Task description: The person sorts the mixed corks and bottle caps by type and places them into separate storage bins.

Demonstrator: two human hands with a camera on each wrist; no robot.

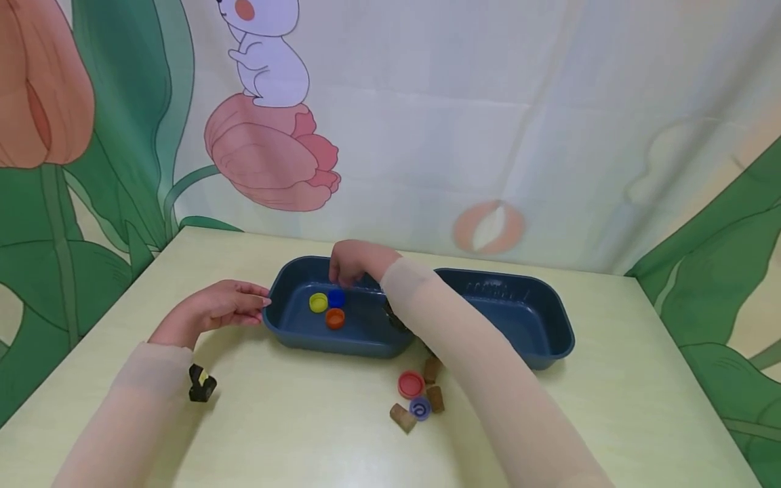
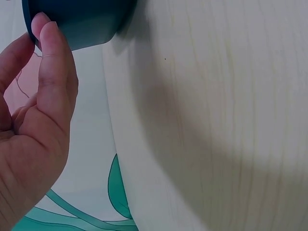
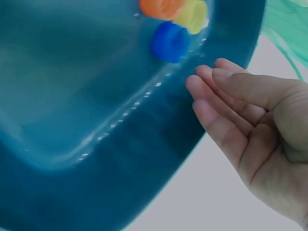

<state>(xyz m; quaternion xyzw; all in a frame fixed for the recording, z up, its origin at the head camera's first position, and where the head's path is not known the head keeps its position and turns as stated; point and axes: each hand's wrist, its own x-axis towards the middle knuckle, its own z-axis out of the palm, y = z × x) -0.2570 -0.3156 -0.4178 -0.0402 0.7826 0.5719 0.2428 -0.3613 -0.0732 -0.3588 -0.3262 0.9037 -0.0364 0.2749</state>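
In the head view my left hand [image 1: 228,305] pinches the left rim of a dark blue plastic tray [image 1: 342,344]. The left wrist view has those fingers [image 2: 54,72] against the outer wall, with one digit passing behind the rim. Over the back of this tray hangs my right hand [image 1: 360,261], holding nothing, its fingers [image 3: 221,130] loosely bent in the right wrist view. Below it on the tray floor sit a blue cap [image 1: 336,298], a yellow cap [image 1: 318,302] and an orange cap [image 1: 335,318], close together.
A second blue tray [image 1: 549,318] stands to the right, partly behind my right sleeve. In front lie a red cap [image 1: 411,384], a purple cap [image 1: 419,409] and several corks [image 1: 403,418]. A small black-and-yellow object [image 1: 201,383] is beside my left sleeve. A printed curtain [image 1: 415,135] hangs behind the table.
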